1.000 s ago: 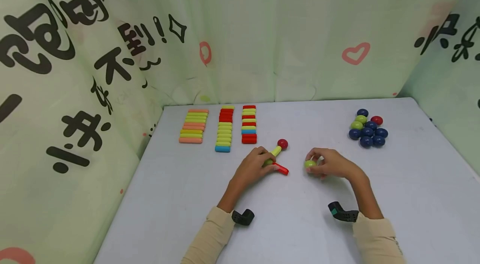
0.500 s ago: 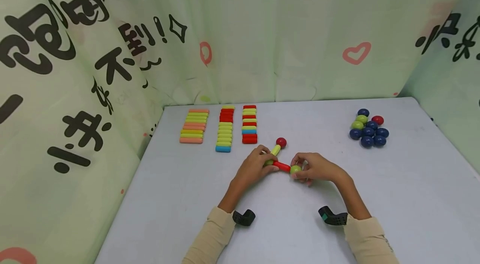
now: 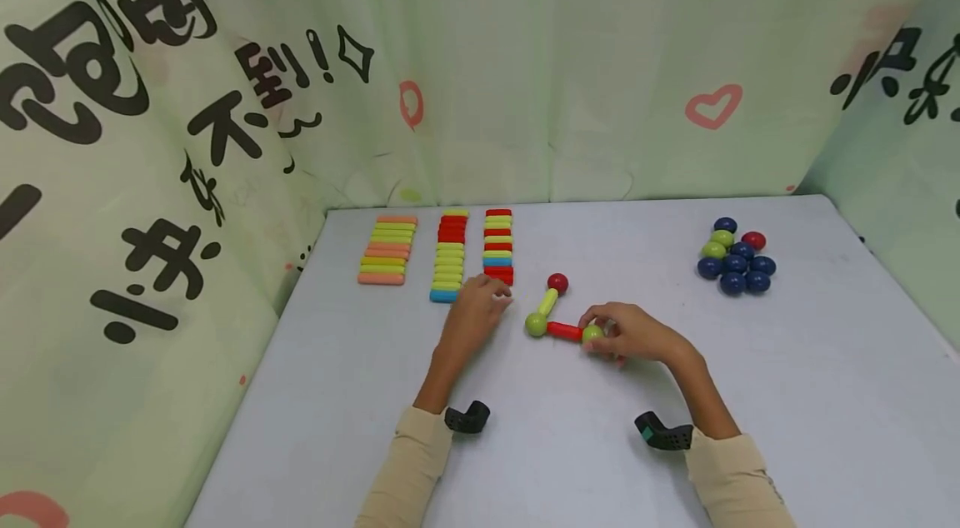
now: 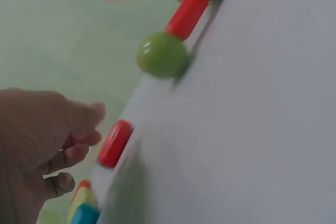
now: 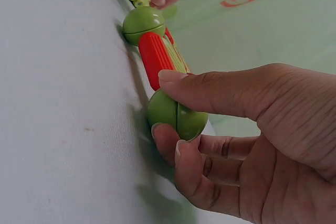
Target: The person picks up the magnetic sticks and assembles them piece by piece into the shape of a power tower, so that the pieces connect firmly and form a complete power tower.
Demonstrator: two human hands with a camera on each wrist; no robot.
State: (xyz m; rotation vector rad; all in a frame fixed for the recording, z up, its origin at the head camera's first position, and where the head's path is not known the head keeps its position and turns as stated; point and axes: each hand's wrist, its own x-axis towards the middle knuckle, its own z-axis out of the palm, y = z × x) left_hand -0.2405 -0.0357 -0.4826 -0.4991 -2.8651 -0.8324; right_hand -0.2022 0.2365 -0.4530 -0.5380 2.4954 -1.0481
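My right hand [image 3: 633, 330] pinches a light green ball [image 5: 163, 111] between thumb and fingers, at the right end of a red stick [image 3: 565, 331]. That stick's other end meets a second green ball [image 3: 536, 324]. From there a yellow-green stick [image 3: 548, 301] runs up to a dark red ball [image 3: 557, 283], so the pieces form a bent chain on the table. To the left, my left hand [image 3: 477, 311] hovers by the near end of a stick row, its fingers loosely bent and nothing between them. In the left wrist view a loose red stick [image 4: 115, 144] lies just beyond its fingertips.
Rows of coloured sticks lie at the back left: a pink and yellow one [image 3: 386, 251], a red, green and blue one [image 3: 450, 257], and another mixed row [image 3: 498, 241]. At the back right sits a cluster of mostly blue balls [image 3: 735, 264]. A printed curtain [image 3: 547, 95] hangs behind the table.
My right hand has moved left and brought its green ball against the red stick's end. My left hand has let go of the other green ball and moved left to the stick rows.
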